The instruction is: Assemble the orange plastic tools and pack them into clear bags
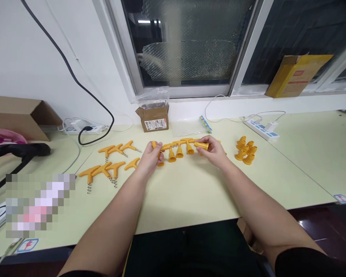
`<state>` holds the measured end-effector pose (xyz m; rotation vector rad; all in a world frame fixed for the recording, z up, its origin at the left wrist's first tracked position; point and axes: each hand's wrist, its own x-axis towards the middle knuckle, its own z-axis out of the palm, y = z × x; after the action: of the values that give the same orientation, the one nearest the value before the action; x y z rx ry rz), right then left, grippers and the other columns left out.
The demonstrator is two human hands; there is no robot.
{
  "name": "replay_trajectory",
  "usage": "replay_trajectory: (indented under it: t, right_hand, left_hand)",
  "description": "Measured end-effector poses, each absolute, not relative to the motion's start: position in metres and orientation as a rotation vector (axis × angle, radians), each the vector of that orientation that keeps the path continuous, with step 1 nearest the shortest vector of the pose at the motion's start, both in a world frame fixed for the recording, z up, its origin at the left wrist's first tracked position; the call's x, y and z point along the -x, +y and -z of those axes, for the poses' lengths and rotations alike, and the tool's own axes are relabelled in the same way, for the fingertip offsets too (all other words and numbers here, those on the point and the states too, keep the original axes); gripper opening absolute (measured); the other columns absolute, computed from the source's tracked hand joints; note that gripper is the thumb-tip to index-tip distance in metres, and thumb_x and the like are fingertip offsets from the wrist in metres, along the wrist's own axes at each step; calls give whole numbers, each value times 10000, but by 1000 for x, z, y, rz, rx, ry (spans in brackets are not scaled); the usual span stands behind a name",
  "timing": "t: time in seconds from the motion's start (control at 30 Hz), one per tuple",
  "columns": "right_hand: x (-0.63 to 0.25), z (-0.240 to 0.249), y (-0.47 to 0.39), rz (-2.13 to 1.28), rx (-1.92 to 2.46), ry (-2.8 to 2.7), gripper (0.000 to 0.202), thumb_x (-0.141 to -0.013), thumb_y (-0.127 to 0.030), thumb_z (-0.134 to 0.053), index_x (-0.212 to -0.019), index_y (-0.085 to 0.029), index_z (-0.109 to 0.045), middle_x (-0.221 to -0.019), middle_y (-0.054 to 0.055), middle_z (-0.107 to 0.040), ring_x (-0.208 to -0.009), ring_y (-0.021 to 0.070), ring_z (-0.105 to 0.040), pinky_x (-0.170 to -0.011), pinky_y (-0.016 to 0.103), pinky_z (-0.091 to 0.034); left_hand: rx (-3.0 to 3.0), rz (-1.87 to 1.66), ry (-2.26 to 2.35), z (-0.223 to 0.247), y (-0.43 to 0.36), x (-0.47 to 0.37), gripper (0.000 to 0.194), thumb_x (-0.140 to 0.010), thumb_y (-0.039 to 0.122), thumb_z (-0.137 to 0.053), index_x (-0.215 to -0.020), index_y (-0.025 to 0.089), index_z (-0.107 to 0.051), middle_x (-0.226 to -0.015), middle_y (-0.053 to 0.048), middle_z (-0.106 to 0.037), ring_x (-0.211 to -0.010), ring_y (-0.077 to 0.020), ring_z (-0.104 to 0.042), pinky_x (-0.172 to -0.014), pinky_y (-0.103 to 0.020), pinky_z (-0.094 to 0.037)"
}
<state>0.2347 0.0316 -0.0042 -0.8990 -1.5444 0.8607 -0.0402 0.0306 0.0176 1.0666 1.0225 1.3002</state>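
My left hand is closed around the handle of a yellow corkscrew. Its shaft seems to point right, with a bit of metal spiral showing past my fingers. Between thumb and fingers, my right hand pinches a yellow bell-shaped sleeve, lying sideways and apart from the left hand. Behind and between the hands stand several yellow corkscrews fitted with sleeves, partly covered by my fingers. Left of my left hand lie several bare corkscrews with exposed spirals. A cluster of loose yellow sleeves stands at the right.
A small cardboard box and a clear zip bag sit by the wall. Power strips lie at the right and left. A black cable hangs at the left. A yellow carton leans on the window.
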Motion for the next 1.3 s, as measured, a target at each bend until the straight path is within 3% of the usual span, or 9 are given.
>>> replay_trajectory:
  t: [0.17, 0.6, 0.77, 0.93, 1.07, 1.2, 1.3]
  right_hand:
    - [-218, -1, 20, -920, 819, -1583, 329, -822, -443, -796, -1047, -244, -660, -1138, 75, -679, -1099, 229, -636, -995, 398, -527]
    - [-221, -6, 18, -1050, 819, -1481, 360, -797, -463, -811, -1021, -240, -639, -1080, 45, -635, -890, 171, -624, -849, 354, -586]
    - [-215, -1, 16, -916, 805, -1666, 280, -856, -424, -762, -1048, -245, -663, -1094, 70, -672, -1037, 233, -646, -949, 411, -542]
    - [-208, 5, 15, -768, 763, -1792, 191, -898, -377, -726, -1039, -263, -667, -1097, 73, -687, -1101, 260, -645, -1023, 462, -500]
    - [-210, 2, 15, -745, 717, -1838, 155, -903, -378, -725, -1011, -271, -698, -1095, 77, -706, -1111, 269, -655, -1018, 476, -510]
    - [-212, -3, 10, -812, 771, -1878, 230, -862, -402, -778, -1043, -268, -735, -1075, 78, -729, -1022, 265, -677, -946, 461, -539]
    - [-212, -5, 7, -1039, 830, -1765, 315, -806, -438, -831, -1038, -248, -734, -999, 68, -738, -893, 242, -699, -834, 423, -573]
  left_hand:
    - [-1146, -1229, 1023, -17, 25, 31, 457, -836, 506, -762, -878, 245, -390, -671, 94, -451, -457, -50, -426, -424, -154, -263]
    - [-1202, -1248, 1053, -26, 10, 18, 398, -906, 481, -689, -912, 256, -360, -582, 117, -398, -445, -59, -377, -456, -161, -271]
    - [-1307, -1204, 1087, -24, 7, 14, 390, -906, 501, -683, -922, 256, -379, -562, 110, -437, -446, -69, -404, -457, -170, -297]
    - [-1227, -1127, 975, -22, 0, 4, 447, -843, 502, -753, -932, 258, -390, -608, 99, -491, -456, -69, -433, -446, -176, -286]
    - [-1088, -962, 961, -26, -1, 8, 517, -745, 447, -853, -1033, 238, -478, -744, 48, -614, -433, -29, -384, -431, -179, -227]
    - [-1084, -896, 953, -27, 0, 15, 520, -692, 420, -903, -925, 219, -484, -738, 39, -612, -420, -15, -343, -419, -190, -201]
    - [-1241, -997, 974, -25, -1, 13, 552, -656, 390, -930, -843, 222, -439, -768, 23, -635, -473, -50, -439, -427, -203, -287]
